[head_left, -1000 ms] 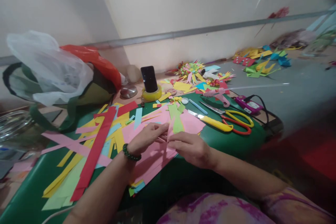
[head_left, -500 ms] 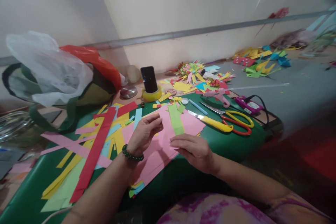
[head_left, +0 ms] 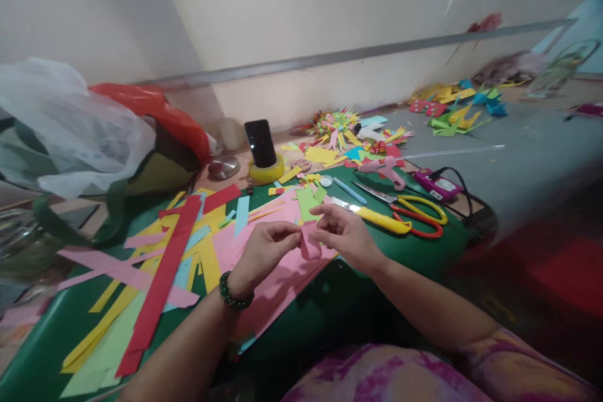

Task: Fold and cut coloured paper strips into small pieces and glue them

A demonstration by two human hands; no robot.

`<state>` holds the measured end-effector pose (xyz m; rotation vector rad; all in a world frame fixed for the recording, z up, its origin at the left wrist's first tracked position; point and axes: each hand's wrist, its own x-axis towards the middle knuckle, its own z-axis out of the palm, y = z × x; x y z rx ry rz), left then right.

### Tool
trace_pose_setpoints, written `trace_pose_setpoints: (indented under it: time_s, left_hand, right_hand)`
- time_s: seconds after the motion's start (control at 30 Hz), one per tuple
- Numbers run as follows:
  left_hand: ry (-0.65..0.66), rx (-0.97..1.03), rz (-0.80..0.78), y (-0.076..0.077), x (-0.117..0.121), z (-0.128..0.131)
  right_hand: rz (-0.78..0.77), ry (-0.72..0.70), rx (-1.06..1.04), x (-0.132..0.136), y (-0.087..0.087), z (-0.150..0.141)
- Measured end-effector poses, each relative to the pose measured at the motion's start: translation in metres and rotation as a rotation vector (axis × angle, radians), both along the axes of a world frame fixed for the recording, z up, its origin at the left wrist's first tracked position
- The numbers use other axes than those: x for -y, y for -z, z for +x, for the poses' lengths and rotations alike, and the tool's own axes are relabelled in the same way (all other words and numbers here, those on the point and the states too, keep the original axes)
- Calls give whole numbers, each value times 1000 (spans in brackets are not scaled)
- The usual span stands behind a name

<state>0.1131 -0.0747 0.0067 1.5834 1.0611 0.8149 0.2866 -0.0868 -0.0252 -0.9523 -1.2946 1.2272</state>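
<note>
A narrow pink paper strip [head_left: 311, 250] is bent into a loop between my hands, above a stack of pink paper sheets [head_left: 273, 292]. My left hand [head_left: 271, 248], with a green bead bracelet [head_left: 234, 292] at the wrist, pinches one end of the strip between thumb and fingertips. On the other side of the loop, my right hand [head_left: 348, 235] has its thumb and fingers around the strip, the upper fingers partly raised. Just beyond the fingers lies a green paper strip [head_left: 306, 201]. A yellow-handled knife [head_left: 384, 221] rests to the right of my right hand.
Scissors [head_left: 419, 213], a light blue pen-like tool [head_left: 349, 191], a pink glue gun [head_left: 384, 169] and a purple device [head_left: 436, 185] lie to the right. Left are coloured strips [head_left: 164, 276] and a bag [head_left: 174, 166]. A phone [head_left: 260, 143] leans on yellow tape [head_left: 267, 169].
My hands have come together over the pink sheets. The pink strip is now curled into a loop between them. The view has shifted slightly to the right.
</note>
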Motion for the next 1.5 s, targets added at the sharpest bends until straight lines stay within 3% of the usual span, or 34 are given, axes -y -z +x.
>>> trace_pose_setpoints:
  time_s: [0.17,0.53,0.87,1.5]
  left_hand:
    - [38,-8,0,1,1,-1]
    - [13,-74,50,-1,2,-1]
    - [-6,-9,-75,0,1,-1]
    - [28,45,-103,0,0,-2]
  right_hand:
    - [-29,-13,25,0,-5,2]
    - [105,35,264,-2,-1,0]
    - [-9,-27,76,0,3,-6]
    - [72,-28,228,6,-1,-6]
